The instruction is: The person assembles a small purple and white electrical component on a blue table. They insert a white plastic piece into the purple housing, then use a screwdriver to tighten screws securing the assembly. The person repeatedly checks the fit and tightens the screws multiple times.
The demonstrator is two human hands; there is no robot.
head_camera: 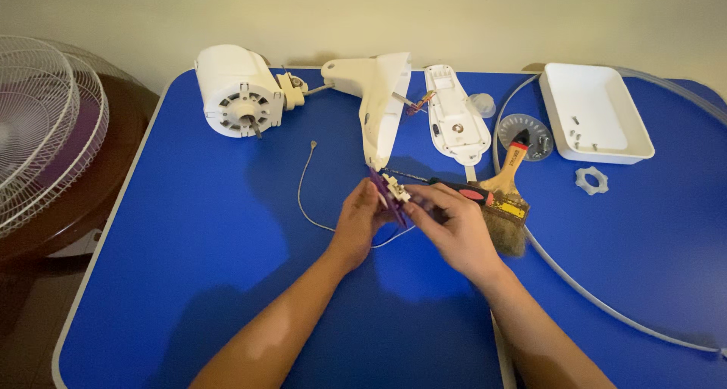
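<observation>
Slippage looks the risk: left hand (356,222) and right hand (447,226) pinch a small purple-and-white plastic switch block (390,190), its thin wire (307,184) trailing over the blue surface (189,230).

Both forearms reached up from the lower edge of the view and converged toward the middle. The left hand (356,222) lay with its back to the camera, wrist nearly straight, fingers curled inward and the fingertips pinched together at the top. The right hand (452,226) came in from the right with its wrist bent inward, knuckles up, thumb and forefinger closed in a fine pinch just beside the left fingertips.
</observation>
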